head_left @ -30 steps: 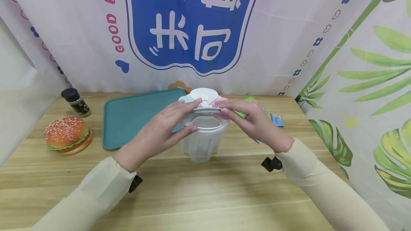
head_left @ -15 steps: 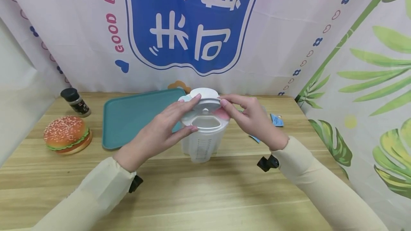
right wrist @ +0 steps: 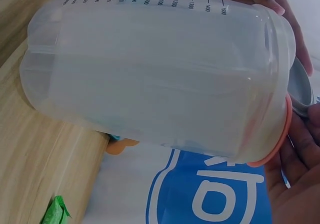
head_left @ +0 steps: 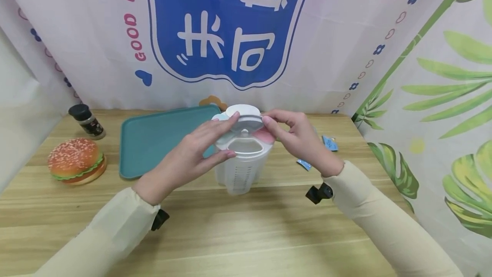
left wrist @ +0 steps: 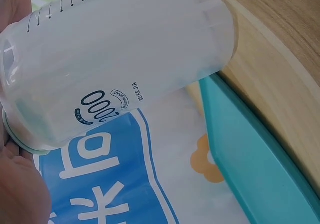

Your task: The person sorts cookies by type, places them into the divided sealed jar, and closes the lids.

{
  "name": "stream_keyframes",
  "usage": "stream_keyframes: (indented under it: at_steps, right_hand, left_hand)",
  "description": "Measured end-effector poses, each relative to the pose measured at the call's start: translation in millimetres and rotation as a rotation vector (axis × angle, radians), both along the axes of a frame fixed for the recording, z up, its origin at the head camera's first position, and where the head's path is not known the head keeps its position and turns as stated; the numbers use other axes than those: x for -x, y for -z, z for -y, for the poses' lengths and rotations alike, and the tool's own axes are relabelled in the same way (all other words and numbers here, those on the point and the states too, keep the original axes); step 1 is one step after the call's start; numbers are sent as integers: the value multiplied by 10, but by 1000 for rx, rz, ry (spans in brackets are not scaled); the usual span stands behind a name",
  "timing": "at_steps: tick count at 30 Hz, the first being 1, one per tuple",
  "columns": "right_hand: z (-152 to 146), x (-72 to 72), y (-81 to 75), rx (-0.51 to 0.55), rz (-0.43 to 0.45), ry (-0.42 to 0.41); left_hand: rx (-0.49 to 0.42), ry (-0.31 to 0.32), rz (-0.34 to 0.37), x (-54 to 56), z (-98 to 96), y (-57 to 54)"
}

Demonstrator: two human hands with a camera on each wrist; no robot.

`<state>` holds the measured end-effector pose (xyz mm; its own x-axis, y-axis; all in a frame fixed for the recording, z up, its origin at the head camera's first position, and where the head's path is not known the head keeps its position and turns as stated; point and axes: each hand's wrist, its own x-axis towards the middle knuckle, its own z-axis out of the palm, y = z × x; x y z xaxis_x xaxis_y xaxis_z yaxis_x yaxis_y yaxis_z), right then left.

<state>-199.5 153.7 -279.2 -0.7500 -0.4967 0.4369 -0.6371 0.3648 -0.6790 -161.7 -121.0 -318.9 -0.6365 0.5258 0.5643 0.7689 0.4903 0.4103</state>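
Note:
A translucent plastic storage canister with a measuring scale stands upright on the wooden table. Its lid has several flaps, including a white one, a pink one and a grey one. The grey flap is tilted up over the opening at the front. My right hand pinches that flap's right edge between thumb and fingers. My left hand holds the canister's top from the left, thumb at the front rim, index finger along the raised flap's left side. In both wrist views the canister's wall fills much of the picture.
A teal tray lies behind my left hand. Left of it are a toy hamburger and a black-capped seasoning bottle. Small blue packets lie at the right; a green packet shows in the right wrist view. Printed cloth hangs behind the table.
The grey flap has swung up and back, so its underside and the opening below show more. My right hand has shifted slightly left with it; my left hand keeps its hold.

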Motion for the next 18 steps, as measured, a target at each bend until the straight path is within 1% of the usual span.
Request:
stream_keyframes:
  at_steps: [5,8,10,12,14,16,18]
  right_hand:
    - [-21,1,-21,12,36,-32]
    - [-79,28,3,74,54,-59]
    - [-155,68,32,118,63,-49]
    - [-262,125,74,149,76,-14]
    - [-385,186,131,146,107,46]
    - [-513,249,212,98,152,109]
    - [-637,302,312,13,197,167]
  left_hand:
    - [-13,9,6,12,20,-13]
    - [-17,10,18,8,15,-9]
    - [-13,6,25,4,7,-2]
    - [-11,2,28,3,-5,2]
    - [-10,1,26,7,-7,1]
    - [-11,1,22,12,1,-3]
    - [-10,1,25,12,11,-8]
